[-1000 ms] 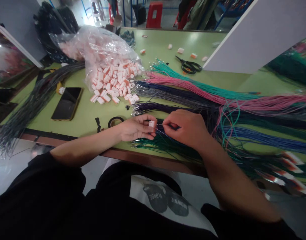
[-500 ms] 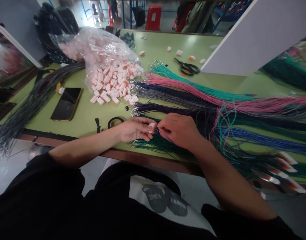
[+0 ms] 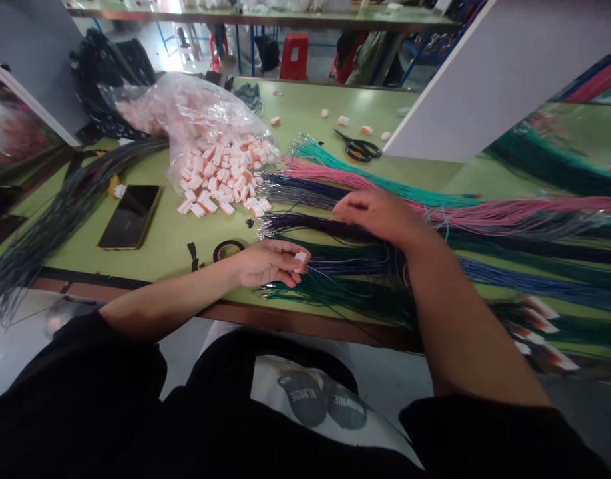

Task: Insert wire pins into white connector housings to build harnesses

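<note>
My left hand is closed, pinching a small white-and-orange connector housing between thumb and fingers near the table's front edge. Thin wires trail to the right from the housing. Above the dark wire bundles hovers my right hand, its fingers loosely bent and pointing left; I see nothing in them. Just beneath it lie purple-black wires and dark grey wires. Blue wires and dark green wires lie to the right of my left hand.
A clear plastic bag spills many connector housings. Pink wires and turquoise wires run right. Black scissors lie behind. A phone, black tape roll and grey wire bundle are left. A white panel stands right.
My right hand has let go of the wire at the connector housing and moved up and right over the bundles. My left hand still holds the housing. The camera view has shifted slightly.
</note>
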`<action>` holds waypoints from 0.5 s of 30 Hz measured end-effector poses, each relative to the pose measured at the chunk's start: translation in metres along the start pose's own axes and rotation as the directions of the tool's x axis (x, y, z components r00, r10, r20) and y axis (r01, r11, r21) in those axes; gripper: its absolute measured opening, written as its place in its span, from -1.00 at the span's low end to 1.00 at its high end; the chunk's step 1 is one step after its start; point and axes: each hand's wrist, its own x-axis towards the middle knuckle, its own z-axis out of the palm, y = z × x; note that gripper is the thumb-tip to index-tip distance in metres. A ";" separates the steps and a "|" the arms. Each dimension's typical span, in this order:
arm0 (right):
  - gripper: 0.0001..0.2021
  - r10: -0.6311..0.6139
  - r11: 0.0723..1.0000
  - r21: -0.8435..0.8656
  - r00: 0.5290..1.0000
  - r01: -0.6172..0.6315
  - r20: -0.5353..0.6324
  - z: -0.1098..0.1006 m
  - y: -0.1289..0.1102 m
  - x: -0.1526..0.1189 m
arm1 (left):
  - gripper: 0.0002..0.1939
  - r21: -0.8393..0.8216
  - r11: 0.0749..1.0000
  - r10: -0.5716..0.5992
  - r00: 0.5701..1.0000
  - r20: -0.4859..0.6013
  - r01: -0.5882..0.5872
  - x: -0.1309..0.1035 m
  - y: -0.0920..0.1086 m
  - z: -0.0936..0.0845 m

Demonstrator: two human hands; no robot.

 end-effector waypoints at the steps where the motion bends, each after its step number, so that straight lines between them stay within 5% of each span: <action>1: -0.79 0.066 0.992 -0.096 0.992 -0.077 -0.107 -0.002 0.010 0.012 | -0.78 0.002 1.000 -0.001 1.000 0.008 0.001 0.000 0.000 0.000; 4: -0.76 0.131 0.944 -0.269 0.967 -0.189 -0.217 0.009 0.032 0.045 | -0.77 0.002 1.000 0.007 1.000 0.027 -0.007 0.000 0.000 -0.002; 9: -0.76 0.036 0.919 -0.382 0.987 -0.095 -0.159 0.037 0.031 0.072 | -0.77 -0.003 1.000 0.011 0.999 0.042 -0.011 0.001 -0.001 -0.004; 12: -0.75 0.074 0.942 -0.297 0.957 -0.159 -0.279 0.034 0.033 0.075 | -0.79 -0.011 1.000 0.009 0.999 0.046 -0.009 0.002 -0.001 -0.005; 15: -0.73 0.194 0.969 -0.045 0.858 -0.244 -0.475 0.019 0.039 0.069 | -0.80 -0.022 1.000 0.013 0.999 0.029 -0.013 0.002 -0.001 -0.004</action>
